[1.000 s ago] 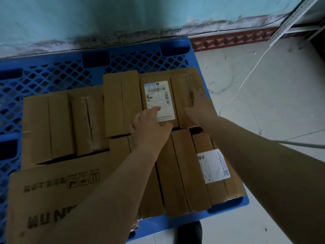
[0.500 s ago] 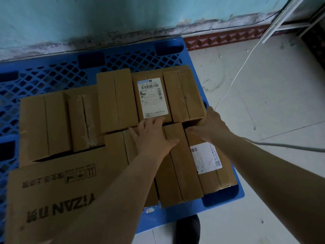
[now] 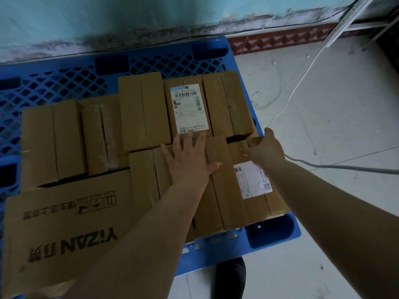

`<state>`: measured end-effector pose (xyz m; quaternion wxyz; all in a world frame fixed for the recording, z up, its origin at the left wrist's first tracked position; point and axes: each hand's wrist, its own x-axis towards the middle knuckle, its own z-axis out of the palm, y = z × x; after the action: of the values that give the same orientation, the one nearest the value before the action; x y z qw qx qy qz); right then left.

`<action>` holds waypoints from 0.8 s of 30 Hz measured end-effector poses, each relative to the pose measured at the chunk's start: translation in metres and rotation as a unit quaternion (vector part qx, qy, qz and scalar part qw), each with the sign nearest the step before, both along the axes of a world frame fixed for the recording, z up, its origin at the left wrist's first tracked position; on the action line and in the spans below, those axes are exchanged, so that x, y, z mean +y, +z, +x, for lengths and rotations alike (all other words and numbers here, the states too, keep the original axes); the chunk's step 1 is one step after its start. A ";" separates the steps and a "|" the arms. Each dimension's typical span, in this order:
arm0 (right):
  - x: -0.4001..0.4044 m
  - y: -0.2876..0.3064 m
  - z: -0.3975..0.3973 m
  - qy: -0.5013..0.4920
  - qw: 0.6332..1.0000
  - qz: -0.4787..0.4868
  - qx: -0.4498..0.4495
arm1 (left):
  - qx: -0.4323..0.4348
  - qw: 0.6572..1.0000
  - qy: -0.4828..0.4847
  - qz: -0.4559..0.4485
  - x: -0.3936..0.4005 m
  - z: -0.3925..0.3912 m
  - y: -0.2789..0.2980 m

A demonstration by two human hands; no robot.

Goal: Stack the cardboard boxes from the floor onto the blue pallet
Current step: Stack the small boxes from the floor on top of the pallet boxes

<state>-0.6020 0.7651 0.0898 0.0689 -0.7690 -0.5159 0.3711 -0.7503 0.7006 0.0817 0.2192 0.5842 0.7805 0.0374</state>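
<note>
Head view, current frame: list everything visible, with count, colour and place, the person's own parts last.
blue pallet: one, blue lattice, against the wall.
small cardboard boxes: about eight, brown, two rows on the pallet; two carry white shipping labels.
large printed box: one, brown, near left.
wall: teal, stained base.
floor: pale tiles, right.
white cable: one, across the floor.
metal rack leg: top right corner.
left hand: flat on a near-row box.
right hand: grips far corner of the labelled near-row box.
</note>
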 end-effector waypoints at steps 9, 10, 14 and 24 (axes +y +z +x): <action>-0.018 -0.012 0.015 0.002 0.987 -0.154 -0.041 | 0.013 0.997 -0.063 -0.043 -0.032 0.018 -0.002; -0.019 -0.014 0.018 0.001 0.989 -0.147 -0.035 | 0.018 0.996 -0.068 -0.052 -0.032 0.019 -0.003; -0.019 -0.017 0.019 0.006 0.994 -0.108 -0.028 | 0.022 0.995 -0.068 -0.071 -0.018 0.019 -0.004; -0.002 -0.014 -0.004 0.009 0.995 -0.073 -0.065 | 0.009 0.997 -0.054 -0.054 -0.015 0.014 0.002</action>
<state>-0.6056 0.7632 0.0758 -0.0242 -0.7900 -0.4977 0.3572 -0.7358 0.6857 0.0835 0.2451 0.6131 0.7507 -0.0213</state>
